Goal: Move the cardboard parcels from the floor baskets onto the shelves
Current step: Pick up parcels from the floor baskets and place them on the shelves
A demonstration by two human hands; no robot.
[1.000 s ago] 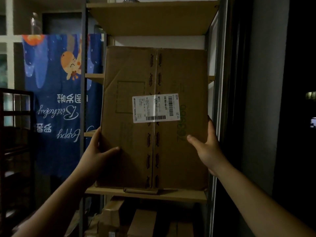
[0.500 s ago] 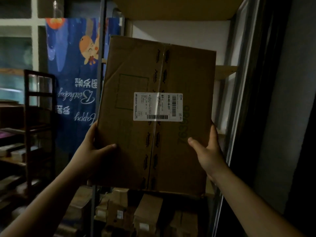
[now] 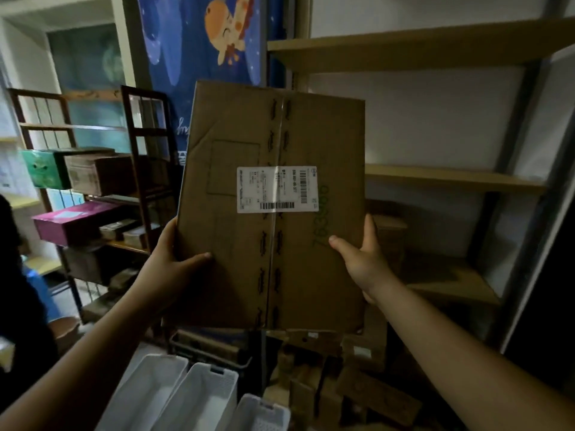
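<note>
A second ago the cardboard parcel stood on its end on a shelf board. Now it has come off and hangs in the air, upright and tipped a little, in front of the left post of the shelves.

The left hand grips its left edge low down, thumb flat across the front face. The right hand clamps the right edge at about the same height, thumb on the front. The other fingers of both hands are wrapped behind, out of sight. Holding it low on both sides looks sensible for so broad and flat a box. It keeps the white label facing the person and stops the box swinging.

To the right, the middle board and the one below it have open room, and the top board hangs above them. I'd guess the box will need laying flat or sliding in narrow edge first to clear the board above. To the left, the dark wooden rack is near the parcel's left edge. Near the feet stand the white baskets, with smaller boxes heaped to their right, so there is little room to step.
</note>
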